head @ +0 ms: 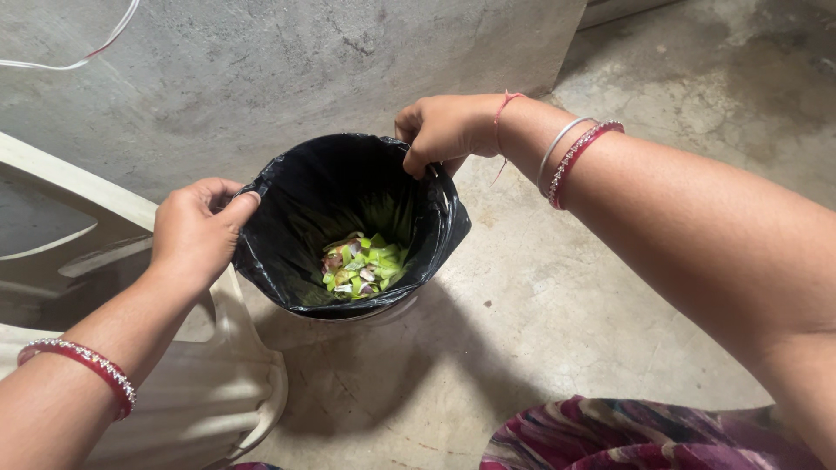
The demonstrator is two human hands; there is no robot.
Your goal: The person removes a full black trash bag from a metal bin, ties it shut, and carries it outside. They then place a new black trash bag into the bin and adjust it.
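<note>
**Both hands on the rim of a black bin liner**

We see a black plastic liner bag fitted inside a small round bin, only a pale sliver of the bin showing under the bag's folded-over edge at the front. The bin stands on the concrete floor, close to the foot of a grey concrete wall. At the bottom of the bag lies a small heap of scraps, mostly bright green bits with some pinkish and white pieces mixed in.

Left hand grips the bag's rim at its left side: thumb on top, fingers curled together and pinched on the plastic. Right hand holds the rim at the far right side, fingers bent and clamped on the bag's edge, knuckles up. The two hands sit on roughly opposite sides of the opening.

Left wrist carries a red studded bangle. Right wrist has a thin red thread, then a silver bangle and a red bangle side by side.

Just left of the bin, touching or nearly so (we cannot tell), is a cream plastic chair. A patterned maroon cloth shows at the bottom edge. A thin white cord hangs in the top left corner.
</note>
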